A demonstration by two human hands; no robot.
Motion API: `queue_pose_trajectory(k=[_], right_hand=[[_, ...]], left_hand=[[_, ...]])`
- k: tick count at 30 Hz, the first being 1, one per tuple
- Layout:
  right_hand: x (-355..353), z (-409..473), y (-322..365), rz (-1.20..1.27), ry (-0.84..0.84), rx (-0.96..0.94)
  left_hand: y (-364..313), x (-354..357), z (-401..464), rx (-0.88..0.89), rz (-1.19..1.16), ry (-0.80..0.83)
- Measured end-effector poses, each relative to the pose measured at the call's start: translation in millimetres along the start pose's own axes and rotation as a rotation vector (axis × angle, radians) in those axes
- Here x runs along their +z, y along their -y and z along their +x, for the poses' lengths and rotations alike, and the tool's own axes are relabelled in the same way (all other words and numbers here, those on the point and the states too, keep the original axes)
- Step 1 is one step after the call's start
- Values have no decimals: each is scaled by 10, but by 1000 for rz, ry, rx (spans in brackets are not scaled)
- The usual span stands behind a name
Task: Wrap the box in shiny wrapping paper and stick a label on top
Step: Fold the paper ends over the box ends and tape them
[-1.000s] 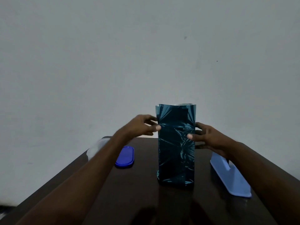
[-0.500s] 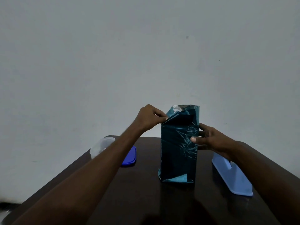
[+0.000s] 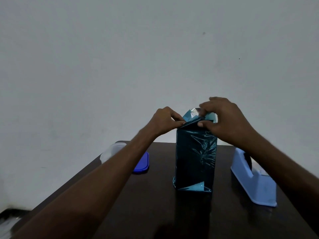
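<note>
A tall box (image 3: 196, 159) stands upright on the dark table (image 3: 155, 204), covered in shiny teal wrapping paper (image 3: 191, 115) that sticks up loose above its top. My left hand (image 3: 165, 120) pinches the paper's top left corner. At the top right, my right hand (image 3: 222, 119) grips the paper's upper edge, thumb in front and fingers behind, folding it down. The box's bottom end shows folded triangular flaps. No label is in view.
A pale blue tape dispenser (image 3: 252, 178) stands on the table right of the box, partly behind my right forearm. A blue lid (image 3: 142, 163) and a clear plastic container (image 3: 112, 150) lie at the left edge. A plain wall rises behind.
My right hand rose from the box's right side to the paper's top edge. My left hand stayed at the top left corner, and the paper's top folded further inward.
</note>
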State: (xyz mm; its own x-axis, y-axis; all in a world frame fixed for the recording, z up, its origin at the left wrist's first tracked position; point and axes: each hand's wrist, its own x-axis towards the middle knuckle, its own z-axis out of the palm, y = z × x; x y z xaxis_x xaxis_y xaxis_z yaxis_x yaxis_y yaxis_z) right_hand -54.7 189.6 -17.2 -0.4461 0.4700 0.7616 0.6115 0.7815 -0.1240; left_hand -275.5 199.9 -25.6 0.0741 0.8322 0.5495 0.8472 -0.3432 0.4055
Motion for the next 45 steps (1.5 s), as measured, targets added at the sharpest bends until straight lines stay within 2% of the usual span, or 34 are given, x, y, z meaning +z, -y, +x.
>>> queue_pose_trajectory(k=[9, 12, 19, 25, 37, 45], right_hand=[[114, -443, 99, -143, -165, -226], [148, -513, 133, -158, -261, -237], [237, -207, 185, -287, -126, -200], [356, -352, 139, -362, -234, -288], [571, -592, 153, -390, -264, -283], [653, -597, 151, -400, -286, -264]], left_hand=[[-35, -49, 10, 8, -8, 65], [-60, -51, 11, 8, 24, 70], [-100, -75, 11, -7, 56, 88], [-78, -105, 46, 21, 79, 157], [-221, -185, 249, 13, 271, 443], [-272, -200, 305, -20, 218, 503]])
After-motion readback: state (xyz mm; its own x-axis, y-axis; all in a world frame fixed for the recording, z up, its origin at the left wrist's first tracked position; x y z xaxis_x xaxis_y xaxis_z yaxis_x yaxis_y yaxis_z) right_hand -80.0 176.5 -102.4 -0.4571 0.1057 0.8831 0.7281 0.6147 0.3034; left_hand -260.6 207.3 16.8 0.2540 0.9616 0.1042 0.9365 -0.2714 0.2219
